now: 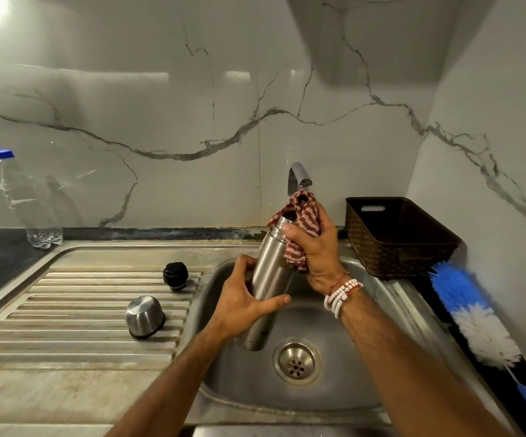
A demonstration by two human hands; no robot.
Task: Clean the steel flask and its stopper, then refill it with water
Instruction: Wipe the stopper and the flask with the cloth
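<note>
The steel flask [269, 279] is tilted over the sink bowl [365, 367], its open mouth toward the tap [299, 176]. My left hand [242, 302] grips its lower body. My right hand [313, 250] presses a red-and-white striped cloth [302, 216] against the flask's neck and rim. The black stopper [175, 275] stands on the ribbed drainboard [81, 310]. The flask's steel cup lid [144, 316] lies upside down nearer to me on the same drainboard.
A clear plastic bottle [28, 200] with a blue cap stands at the back left. A brown woven basket [397, 234] sits right of the tap. A blue-and-white bottle brush [473, 316] lies along the right counter edge. No water runs from the tap.
</note>
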